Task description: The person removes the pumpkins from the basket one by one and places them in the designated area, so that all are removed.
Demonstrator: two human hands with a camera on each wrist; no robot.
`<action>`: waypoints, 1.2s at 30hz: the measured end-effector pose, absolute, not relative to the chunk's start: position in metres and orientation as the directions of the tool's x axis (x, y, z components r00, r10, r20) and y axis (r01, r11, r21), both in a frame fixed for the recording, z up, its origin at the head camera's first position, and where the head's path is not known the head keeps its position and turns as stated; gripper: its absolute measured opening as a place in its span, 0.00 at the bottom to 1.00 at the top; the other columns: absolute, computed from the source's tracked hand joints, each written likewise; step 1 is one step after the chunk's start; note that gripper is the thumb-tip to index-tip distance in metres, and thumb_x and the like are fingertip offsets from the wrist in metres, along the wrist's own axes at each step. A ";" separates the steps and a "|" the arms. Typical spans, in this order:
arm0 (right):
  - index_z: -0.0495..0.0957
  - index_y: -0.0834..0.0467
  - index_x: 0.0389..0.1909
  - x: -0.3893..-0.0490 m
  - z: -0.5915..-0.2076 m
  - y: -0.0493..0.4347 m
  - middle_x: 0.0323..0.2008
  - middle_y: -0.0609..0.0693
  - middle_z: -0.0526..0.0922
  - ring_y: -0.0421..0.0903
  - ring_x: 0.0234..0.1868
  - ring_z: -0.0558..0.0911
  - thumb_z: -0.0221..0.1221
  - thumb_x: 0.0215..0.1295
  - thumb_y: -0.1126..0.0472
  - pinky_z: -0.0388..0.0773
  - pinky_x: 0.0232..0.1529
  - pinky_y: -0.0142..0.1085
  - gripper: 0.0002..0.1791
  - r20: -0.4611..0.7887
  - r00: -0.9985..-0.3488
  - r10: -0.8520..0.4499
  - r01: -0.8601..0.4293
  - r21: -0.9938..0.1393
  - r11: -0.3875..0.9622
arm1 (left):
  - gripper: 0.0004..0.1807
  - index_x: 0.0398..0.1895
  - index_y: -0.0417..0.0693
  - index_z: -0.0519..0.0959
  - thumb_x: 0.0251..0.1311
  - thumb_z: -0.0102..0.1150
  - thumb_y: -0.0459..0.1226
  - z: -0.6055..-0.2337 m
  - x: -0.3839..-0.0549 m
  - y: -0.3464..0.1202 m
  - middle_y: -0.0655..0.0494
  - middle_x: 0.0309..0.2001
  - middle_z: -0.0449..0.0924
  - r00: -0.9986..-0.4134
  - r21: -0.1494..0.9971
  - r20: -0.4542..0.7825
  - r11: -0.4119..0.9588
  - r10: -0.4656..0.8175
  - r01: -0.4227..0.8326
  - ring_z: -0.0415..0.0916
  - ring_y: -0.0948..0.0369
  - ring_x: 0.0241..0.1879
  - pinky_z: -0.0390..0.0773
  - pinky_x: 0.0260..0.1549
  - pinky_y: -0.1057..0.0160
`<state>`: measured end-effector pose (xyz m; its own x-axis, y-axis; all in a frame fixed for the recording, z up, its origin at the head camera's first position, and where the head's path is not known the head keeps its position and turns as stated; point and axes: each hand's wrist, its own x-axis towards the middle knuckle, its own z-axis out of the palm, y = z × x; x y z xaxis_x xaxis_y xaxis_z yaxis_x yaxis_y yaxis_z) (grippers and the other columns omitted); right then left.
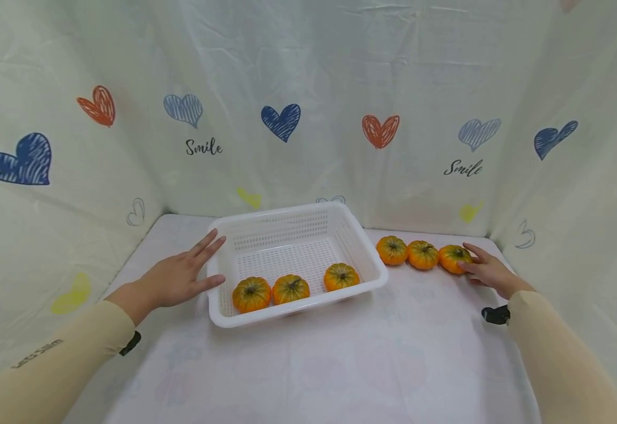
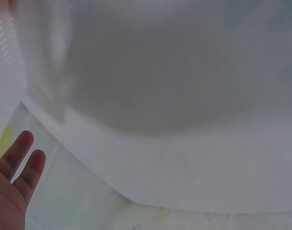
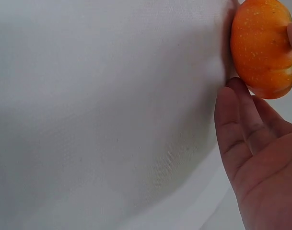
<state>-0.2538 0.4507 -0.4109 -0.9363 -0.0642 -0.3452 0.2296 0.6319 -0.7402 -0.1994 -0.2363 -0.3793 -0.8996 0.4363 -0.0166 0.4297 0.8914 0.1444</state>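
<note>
So starting way over on the left, there's a cream sleeve (image 1: 69, 359) with dark lettering on it, and a bit of black gear (image 1: 130, 343) pokes out under the wrist. Next comes the left hand (image 1: 178, 280), fingers pretty straight and spread wide, nothing in its grip. Its fingertips overlap the left rim of a white plastic basket (image 1: 281, 259) in the head view, but tbh I can't tell if they're actually touching it. The basket sits a bit skewed on a pale cloth-covered table (image 1: 313, 365), with three orange-and-green mini pumpkins along its near side: the left one (image 1: 252, 294) and the middle one (image 1: 290, 289) right up against each other, then a gap, then the third one (image 1: 342, 277) nearer the right end. Just outside the basket's right side there's a neat little row on the cloth: first pumpkin (image 1: 392, 250), second pumpkin (image 1: 422, 255), and the end pumpkin (image 1: 455, 259). That last one is where the right hand (image 1: 491, 272) is, grip narrowed around it, thumb on the near side and fingers round the far side. Past that it's more black gear at the wrist and the other cream sleeve (image 1: 563, 353)
</note>
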 end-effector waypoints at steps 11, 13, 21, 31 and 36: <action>0.33 0.59 0.79 -0.244 -0.403 0.460 0.71 0.80 0.44 0.72 0.66 0.63 0.53 0.76 0.49 0.72 0.60 0.56 0.47 -0.301 -0.952 -0.062 0.181 -0.714 0.677 | 0.49 0.81 0.53 0.40 0.68 0.41 0.67 -0.377 -0.201 -0.235 0.49 0.80 0.31 -0.898 0.144 -0.014 0.890 0.439 0.432 0.68 0.36 0.63 0.71 0.57 0.37; 0.33 0.59 0.79 -0.243 -0.394 0.461 0.71 0.80 0.45 0.72 0.65 0.65 0.52 0.76 0.49 0.72 0.59 0.56 0.46 -0.278 -0.959 -0.053 0.165 -0.702 0.693 | 0.48 0.81 0.53 0.40 0.68 0.42 0.66 -0.376 -0.201 -0.235 0.49 0.80 0.32 -0.899 0.145 -0.015 0.890 0.438 0.432 0.68 0.36 0.63 0.71 0.57 0.37; 0.32 0.53 0.80 -0.253 -0.335 0.434 0.73 0.76 0.42 0.74 0.66 0.62 0.51 0.76 0.46 0.66 0.61 0.62 0.46 -0.176 -0.980 -0.096 0.053 -0.690 0.722 | 0.48 0.81 0.52 0.41 0.69 0.45 0.64 -0.377 -0.199 -0.235 0.48 0.80 0.32 -0.899 0.147 -0.017 0.890 0.438 0.431 0.68 0.36 0.63 0.71 0.56 0.37; 0.42 0.46 0.81 -0.282 -0.280 0.344 0.76 0.66 0.51 0.68 0.65 0.69 0.56 0.73 0.50 0.67 0.61 0.62 0.43 -0.114 -0.968 -0.225 -0.090 -0.676 0.732 | 0.48 0.81 0.52 0.42 0.68 0.43 0.66 -0.374 -0.197 -0.236 0.47 0.80 0.33 -0.901 0.151 -0.017 0.892 0.434 0.427 0.68 0.36 0.63 0.70 0.57 0.36; 0.48 0.45 0.80 -0.296 -0.276 0.288 0.75 0.62 0.55 0.66 0.64 0.71 0.58 0.73 0.52 0.69 0.61 0.60 0.41 -0.128 -0.938 -0.322 -0.156 -0.674 0.722 | 0.49 0.81 0.53 0.42 0.68 0.41 0.67 -0.374 -0.197 -0.235 0.48 0.80 0.33 -0.899 0.157 -0.023 0.890 0.437 0.429 0.67 0.36 0.64 0.70 0.57 0.36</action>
